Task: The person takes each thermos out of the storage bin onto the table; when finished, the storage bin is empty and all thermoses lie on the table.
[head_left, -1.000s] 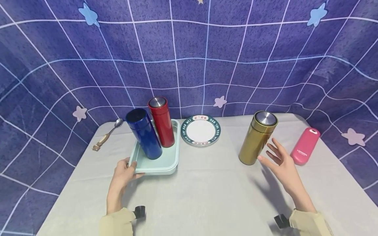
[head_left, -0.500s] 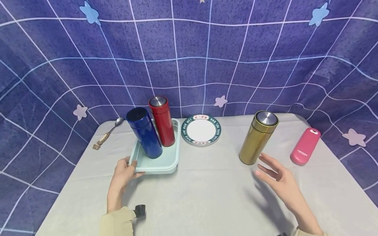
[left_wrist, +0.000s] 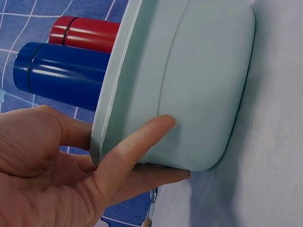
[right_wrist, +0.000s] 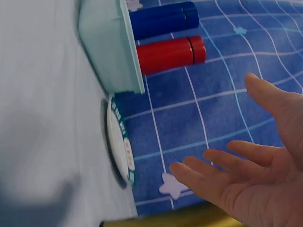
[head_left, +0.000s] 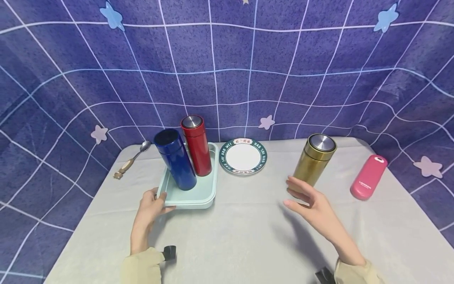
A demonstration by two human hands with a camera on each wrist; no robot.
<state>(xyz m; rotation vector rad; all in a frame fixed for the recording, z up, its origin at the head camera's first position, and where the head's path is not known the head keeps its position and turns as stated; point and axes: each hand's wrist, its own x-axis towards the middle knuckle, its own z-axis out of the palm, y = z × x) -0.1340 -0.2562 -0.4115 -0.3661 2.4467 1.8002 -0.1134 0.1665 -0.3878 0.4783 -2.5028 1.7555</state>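
My left hand (head_left: 150,207) grips the near left corner of a pale green plastic tub (head_left: 203,193). In the left wrist view the thumb is over the rim and the other fingers lie along the outer wall. Inside the tub stand a dark blue thermos (head_left: 179,167) and a slimmer red thermos (head_left: 200,154) with a silver lid, side by side. My right hand (head_left: 313,205) hovers with nothing in it, fingers spread and slightly bent. It is in front of a gold thermos (head_left: 315,159) standing on the table, and covers its lower part in the head view.
A white plate (head_left: 242,157) with a green lettered rim lies right of the tub. Far left is a spoon (head_left: 130,159) with a decorated handle. A pink case (head_left: 369,177) lies at the far right. Blue patterned cloth (head_left: 227,79) hangs behind the table.
My right hand has moved left, from the right side of the gold thermos to in front of it. The left hand, tub and bottles stay put.
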